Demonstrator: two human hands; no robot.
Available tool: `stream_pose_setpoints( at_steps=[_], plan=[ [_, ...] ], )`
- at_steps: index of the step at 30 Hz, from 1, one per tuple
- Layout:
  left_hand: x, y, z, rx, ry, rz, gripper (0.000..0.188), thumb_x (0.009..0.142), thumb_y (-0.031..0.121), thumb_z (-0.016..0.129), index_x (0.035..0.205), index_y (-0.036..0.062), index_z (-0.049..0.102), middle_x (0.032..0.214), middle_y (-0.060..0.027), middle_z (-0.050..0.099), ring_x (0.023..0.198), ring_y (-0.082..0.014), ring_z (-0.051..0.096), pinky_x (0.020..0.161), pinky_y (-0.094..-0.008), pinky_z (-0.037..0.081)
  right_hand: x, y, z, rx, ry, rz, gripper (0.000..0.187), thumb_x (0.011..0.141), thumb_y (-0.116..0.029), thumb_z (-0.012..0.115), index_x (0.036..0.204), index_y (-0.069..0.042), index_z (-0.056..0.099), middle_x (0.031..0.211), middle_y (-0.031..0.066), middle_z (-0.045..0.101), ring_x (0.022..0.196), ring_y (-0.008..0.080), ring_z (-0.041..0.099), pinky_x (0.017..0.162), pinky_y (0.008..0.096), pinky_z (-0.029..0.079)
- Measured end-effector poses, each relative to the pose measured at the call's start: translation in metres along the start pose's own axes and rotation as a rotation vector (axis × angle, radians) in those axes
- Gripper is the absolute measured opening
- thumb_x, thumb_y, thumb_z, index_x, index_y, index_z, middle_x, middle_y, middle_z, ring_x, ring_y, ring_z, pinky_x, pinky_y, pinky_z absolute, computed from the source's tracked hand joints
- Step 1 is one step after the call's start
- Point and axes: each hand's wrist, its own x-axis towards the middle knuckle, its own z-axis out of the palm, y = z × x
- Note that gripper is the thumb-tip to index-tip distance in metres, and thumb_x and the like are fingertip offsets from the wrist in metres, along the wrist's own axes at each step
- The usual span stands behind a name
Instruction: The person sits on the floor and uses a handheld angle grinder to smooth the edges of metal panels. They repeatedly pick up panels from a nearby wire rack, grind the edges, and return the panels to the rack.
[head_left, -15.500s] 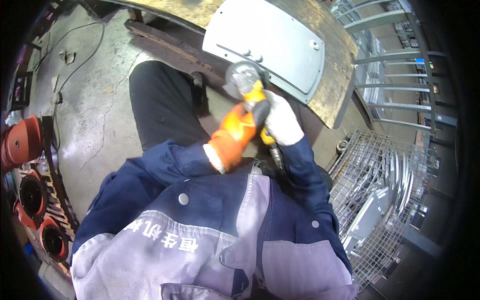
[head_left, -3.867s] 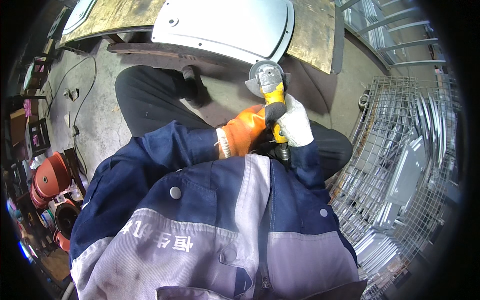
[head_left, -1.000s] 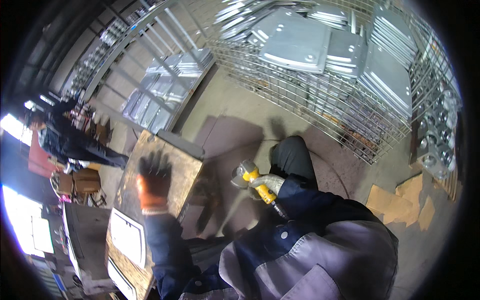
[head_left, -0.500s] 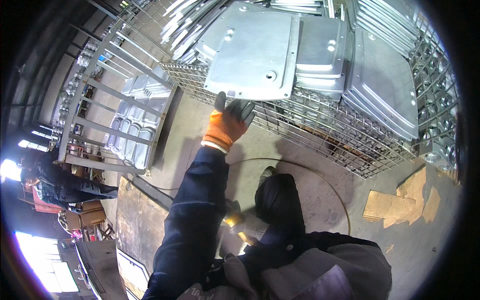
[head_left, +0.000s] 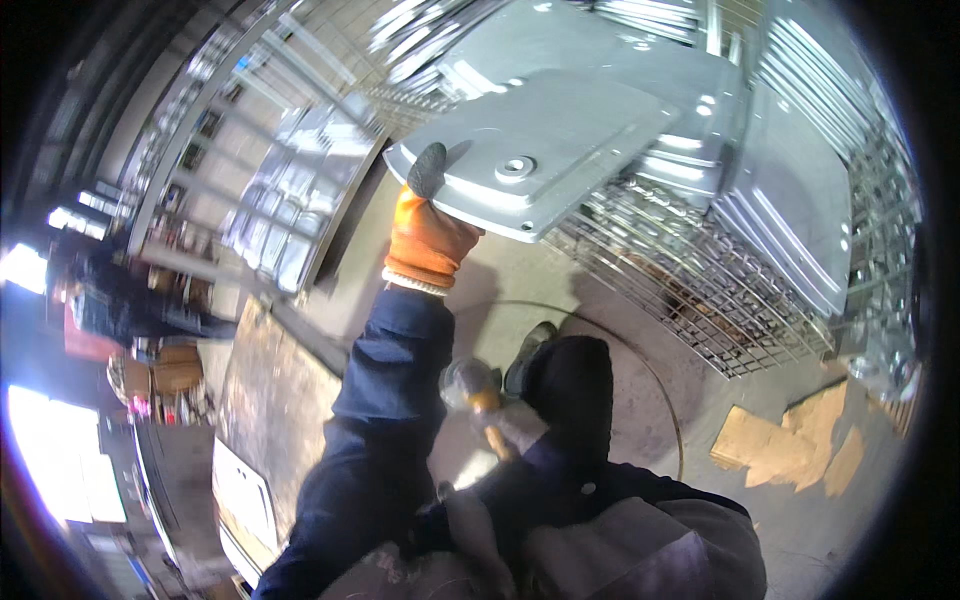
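Note:
My left hand [head_left: 432,225], in an orange glove with dark grey fingertips, is closed on the near left edge of a grey metal panel [head_left: 575,140]. Its thumb lies on top of the panel and the other fingers are hidden underneath. The panel has a raised middle, a flanged rim with small holes and a round boss near my hand. It is tilted, with its near end out past the wire basket [head_left: 700,290] and its far part over other panels [head_left: 790,200]. My right hand is not to be seen.
A blurred object with a yellow band [head_left: 482,398] is beside my leg. A hose [head_left: 655,370] curves across the floor near torn cardboard [head_left: 765,445]. At left are a worn tabletop [head_left: 275,380], a railed rack [head_left: 190,130], stacked metal parts [head_left: 290,220] and another person [head_left: 130,300].
My left hand has gone from open fingers at the panel's edge to a grip on it. The panel has turned and come nearer, its near end sliding out over the basket's rim.

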Motion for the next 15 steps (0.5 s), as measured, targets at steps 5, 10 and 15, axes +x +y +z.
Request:
stream_pose_setpoints(
  at_steps=[5,10,15],
  plan=[
    [-0.143,0.045,-0.020,0.109,0.153,0.280,0.055,0.089,0.031,0.062,0.123,-0.0103,0.051,0.123,-0.0216,0.057,0.111,-0.0320,0.057,0.098,-0.0448,0.045,0.005,0.014,-0.009,0.121,-0.030,0.282,0.028,0.083,-0.019,0.066,0.102,0.000,0.059,0.078,0.0087,0.064,0.070,0.0177,0.061,0.065,0.0286,0.050],
    [-0.304,0.085,-0.074,0.110,0.488,0.515,0.045,0.088,0.029,0.063,0.115,-0.0069,0.055,0.110,-0.0194,0.063,0.100,-0.0304,0.062,0.092,-0.0423,0.049,0.013,0.028,-0.005,0.364,-0.107,0.340,0.019,0.080,-0.009,0.068,0.096,-0.002,0.060,0.080,0.0115,0.066,0.065,0.0213,0.065,0.062,0.0322,0.055],
    [-0.456,0.106,-0.171,0.529,0.608,0.722,0.036,0.091,0.023,0.062,0.115,-0.0033,0.055,0.107,-0.0142,0.065,0.099,-0.0255,0.063,0.089,-0.0396,0.051,0.014,0.033,0.011,0.252,-0.150,0.436,0.028,0.079,-0.011,0.070,0.103,-0.003,0.058,0.083,0.0096,0.064,0.069,0.0222,0.065,0.066,0.0338,0.056]
  ],
)
